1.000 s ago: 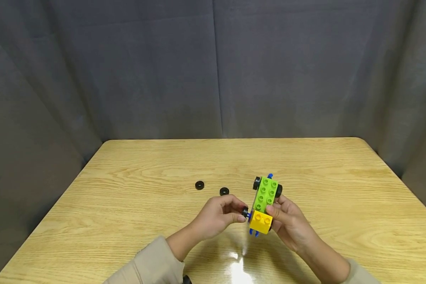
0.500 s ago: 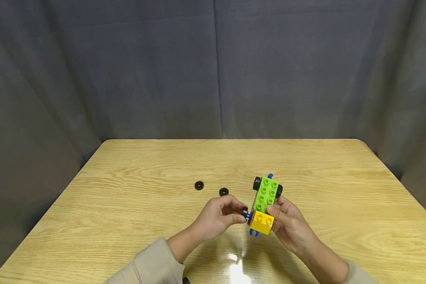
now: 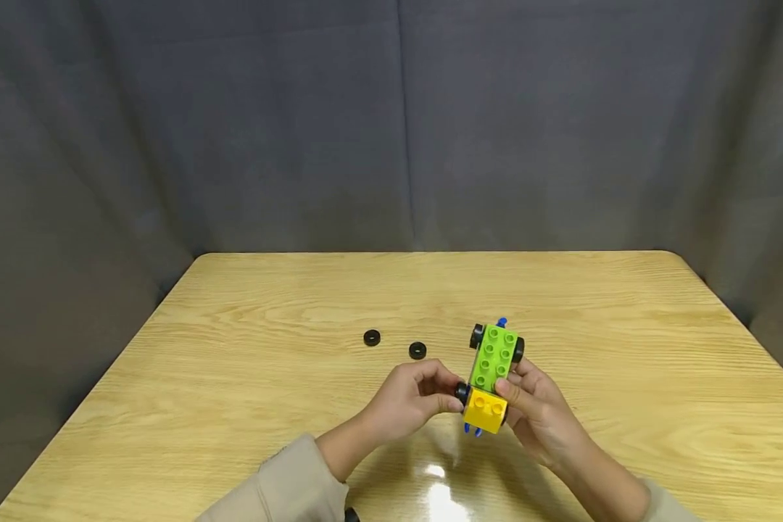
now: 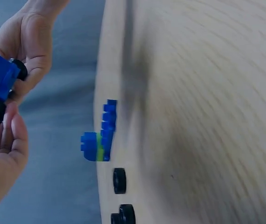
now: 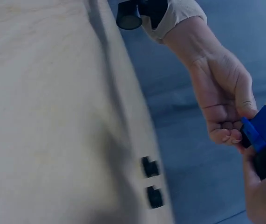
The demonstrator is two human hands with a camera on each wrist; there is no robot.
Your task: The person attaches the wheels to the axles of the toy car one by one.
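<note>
My right hand [image 3: 540,415] holds a toy car [image 3: 488,362] of building bricks above the table, thumb on its studded green top. The car has a yellow brick [image 3: 486,410] at its near end, a blue underside [image 4: 0,77] and black wheels. On its left side, my left hand [image 3: 412,401] pinches a black wheel [image 3: 462,392] between thumb and fingers, and the wheel sits close against the body. Farther along that side is another wheel [image 3: 477,336], and one more wheel [image 3: 518,349] sits opposite. Blue hooks [image 3: 473,429] stick out at the near end.
Two loose black wheels, a left one [image 3: 372,338] and a right one [image 3: 417,351], lie on the wooden table [image 3: 267,312] beyond my left hand. The left wrist view also shows a blue and green brick piece [image 4: 100,140]. Grey curtains [image 3: 300,130] surround the table.
The wheel in my left hand has moved inward to the car's body, covering the blue axle that showed between them. My right hand keeps its grip on the car.
</note>
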